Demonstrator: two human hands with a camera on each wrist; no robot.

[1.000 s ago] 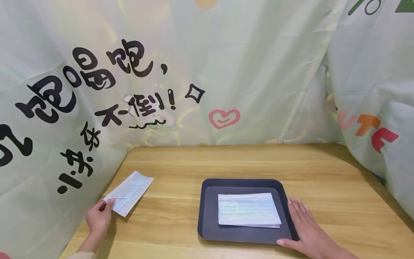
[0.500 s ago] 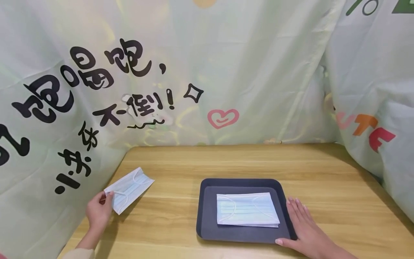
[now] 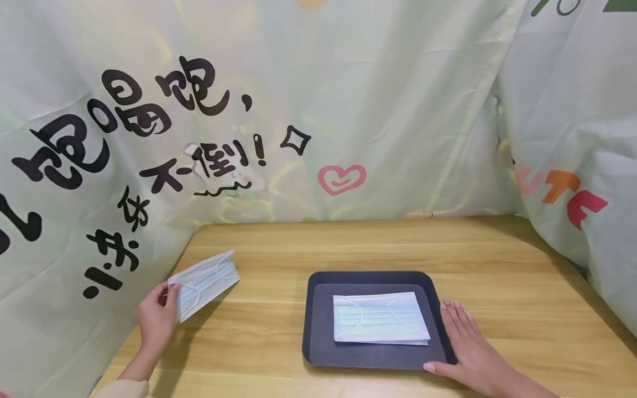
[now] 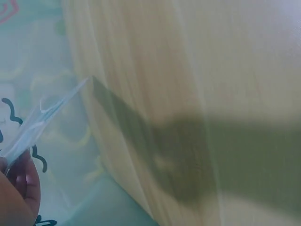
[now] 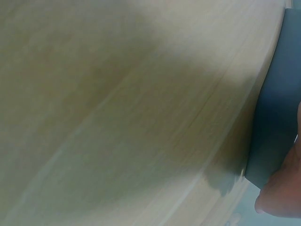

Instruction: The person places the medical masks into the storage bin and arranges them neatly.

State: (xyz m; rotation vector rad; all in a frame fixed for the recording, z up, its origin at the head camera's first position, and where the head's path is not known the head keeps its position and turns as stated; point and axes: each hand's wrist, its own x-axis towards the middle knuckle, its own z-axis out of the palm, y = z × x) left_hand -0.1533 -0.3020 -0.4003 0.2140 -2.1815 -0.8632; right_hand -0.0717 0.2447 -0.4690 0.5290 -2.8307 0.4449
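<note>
My left hand (image 3: 158, 318) pinches a pale blue face mask (image 3: 206, 284) by its left end, thumb over the near corner. The mask is tilted above the table's left side, its white ear loops showing. In the left wrist view the same mask (image 4: 44, 117) appears almost edge-on. At the right, my right hand (image 3: 473, 348) lies with straight fingers along the right wall of a dark grey tray (image 3: 318, 356), the thumb at its near corner. A small stack of face masks (image 3: 380, 318) rests in the tray.
The wood-grain table (image 3: 264, 342) carries the tray right of centre. A pale printed curtain (image 3: 398, 110) hangs along the back and both sides, with black lettering on the left and a pink heart in the middle.
My left hand has raised the mask off the table, tilting it more upright and moving it slightly away from me. The right hand stays at the tray, and the view has shifted slightly.
</note>
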